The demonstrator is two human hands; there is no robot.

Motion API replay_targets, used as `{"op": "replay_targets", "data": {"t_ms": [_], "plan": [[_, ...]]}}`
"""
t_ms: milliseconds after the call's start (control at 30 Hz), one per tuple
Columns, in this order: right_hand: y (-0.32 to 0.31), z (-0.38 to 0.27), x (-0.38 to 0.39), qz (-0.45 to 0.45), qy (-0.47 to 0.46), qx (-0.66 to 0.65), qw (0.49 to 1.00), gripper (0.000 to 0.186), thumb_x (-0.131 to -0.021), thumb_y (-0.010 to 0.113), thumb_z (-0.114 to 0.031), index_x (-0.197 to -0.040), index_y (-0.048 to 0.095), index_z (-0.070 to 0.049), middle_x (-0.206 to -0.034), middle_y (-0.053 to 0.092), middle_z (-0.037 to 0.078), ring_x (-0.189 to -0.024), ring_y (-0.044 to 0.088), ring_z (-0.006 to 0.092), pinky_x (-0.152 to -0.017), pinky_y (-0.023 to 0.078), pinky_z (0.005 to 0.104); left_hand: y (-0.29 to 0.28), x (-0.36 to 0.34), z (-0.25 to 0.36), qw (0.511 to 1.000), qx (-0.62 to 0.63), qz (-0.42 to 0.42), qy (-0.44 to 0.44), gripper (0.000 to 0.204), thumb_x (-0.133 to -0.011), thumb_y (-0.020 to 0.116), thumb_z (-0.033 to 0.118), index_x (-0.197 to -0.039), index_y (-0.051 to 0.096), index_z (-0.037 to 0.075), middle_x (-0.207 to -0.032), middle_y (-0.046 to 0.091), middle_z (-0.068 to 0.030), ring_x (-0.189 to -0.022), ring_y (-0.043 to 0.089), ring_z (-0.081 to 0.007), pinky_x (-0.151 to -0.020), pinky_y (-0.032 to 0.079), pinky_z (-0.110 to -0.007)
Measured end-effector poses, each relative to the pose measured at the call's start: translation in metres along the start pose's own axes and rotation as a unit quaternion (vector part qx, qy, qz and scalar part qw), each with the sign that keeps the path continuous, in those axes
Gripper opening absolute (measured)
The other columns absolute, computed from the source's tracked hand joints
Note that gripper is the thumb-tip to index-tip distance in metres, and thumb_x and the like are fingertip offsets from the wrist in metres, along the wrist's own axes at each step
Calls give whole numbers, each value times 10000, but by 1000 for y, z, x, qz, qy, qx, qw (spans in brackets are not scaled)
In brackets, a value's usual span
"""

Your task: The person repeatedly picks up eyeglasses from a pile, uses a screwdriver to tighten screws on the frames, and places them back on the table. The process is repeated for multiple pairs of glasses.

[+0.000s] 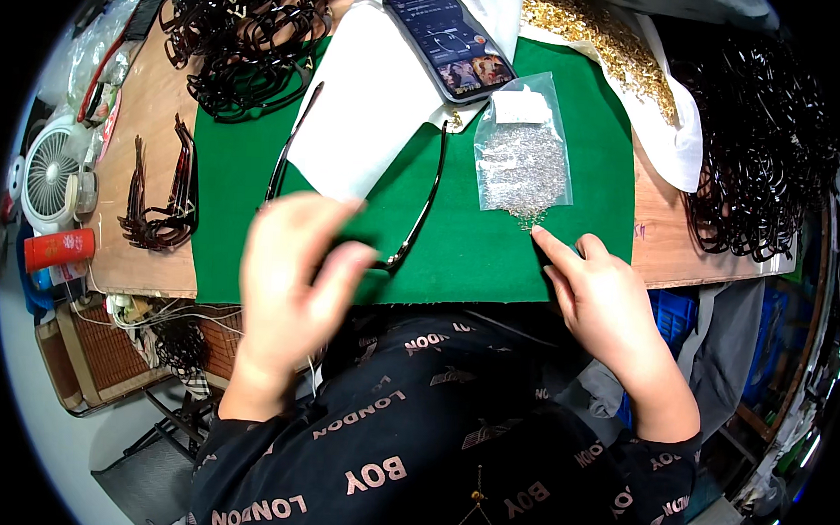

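My left hand (295,272), slightly blurred, is closed around the front of a dark pair of eyeglass frames (429,200) at the near edge of a green cloth (494,270). Both temples point away from me; the hand hides most of the front. My right hand (599,292) has its index finger stretched out, the thumb apart below it. That fingertip touches a small pile of tiny silver metal pieces, perhaps screws (525,217). They lie at the mouth of a clear plastic bag (523,164) full of the same pieces, with a white label.
A phone (451,46) with a lit screen lies on white paper (352,103). Gold-coloured parts (612,52) fill a white sheet at the far right. Dark frames pile up at the back left (247,48) and right (762,145). Temples (163,207) and a white fan (51,177) stand left.
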State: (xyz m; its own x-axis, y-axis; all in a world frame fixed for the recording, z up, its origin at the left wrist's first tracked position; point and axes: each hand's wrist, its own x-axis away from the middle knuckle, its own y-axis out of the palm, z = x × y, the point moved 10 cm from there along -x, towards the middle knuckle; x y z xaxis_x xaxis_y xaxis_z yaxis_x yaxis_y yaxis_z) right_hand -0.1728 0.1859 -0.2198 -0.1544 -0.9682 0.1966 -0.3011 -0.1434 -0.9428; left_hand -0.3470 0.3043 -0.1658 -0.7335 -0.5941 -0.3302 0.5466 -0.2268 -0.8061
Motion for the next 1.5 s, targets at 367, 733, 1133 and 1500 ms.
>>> {"op": "replay_targets", "data": {"t_ms": [367, 733, 1133, 1500], "plan": [[3, 1, 1, 19, 14, -2, 1000, 351, -800, 555, -105, -1150, 530, -116, -747, 497, 147, -604, 570, 293, -528, 476, 373, -20, 13, 8, 997, 74, 25, -15, 229, -695, 641, 40, -914, 584, 8, -778, 610, -98, -677, 555, -226, -632, 415, -306], [3, -6, 3, -2, -5, 48, 999, 404, -787, 550, -105, -1187, 495, -105, -765, 494, 139, -600, 573, 273, -526, 490, 361, -22, 8, -13, 725, 685, 70, -20, 418, -780, 573, 257, -1146, 506, 66, -601, 494, 37, -544, 372, -89, -530, 271, -245], [-5, 15, 13, 52, 38, -178, 982, 309, -815, 551, -120, -1116, 515, -58, -820, 572, 178, -704, 573, 354, -626, 468, 378, 96, 18, 16, 363, 916, -107, -132, 283, -855, 528, 244, -1028, 547, 22, -538, 461, 16, -532, 349, -107, -541, 309, -249], [-6, 48, 18, 71, 109, -235, 963, 187, -749, 615, -64, -883, 495, -14, -812, 553, 147, -746, 563, 319, -660, 456, 346, 118, 18, 10, 345, 921, -131, -129, 280, -860, 532, 266, -1010, 550, 30, -524, 457, 18, -553, 369, -101, -544, 311, -243]]}}
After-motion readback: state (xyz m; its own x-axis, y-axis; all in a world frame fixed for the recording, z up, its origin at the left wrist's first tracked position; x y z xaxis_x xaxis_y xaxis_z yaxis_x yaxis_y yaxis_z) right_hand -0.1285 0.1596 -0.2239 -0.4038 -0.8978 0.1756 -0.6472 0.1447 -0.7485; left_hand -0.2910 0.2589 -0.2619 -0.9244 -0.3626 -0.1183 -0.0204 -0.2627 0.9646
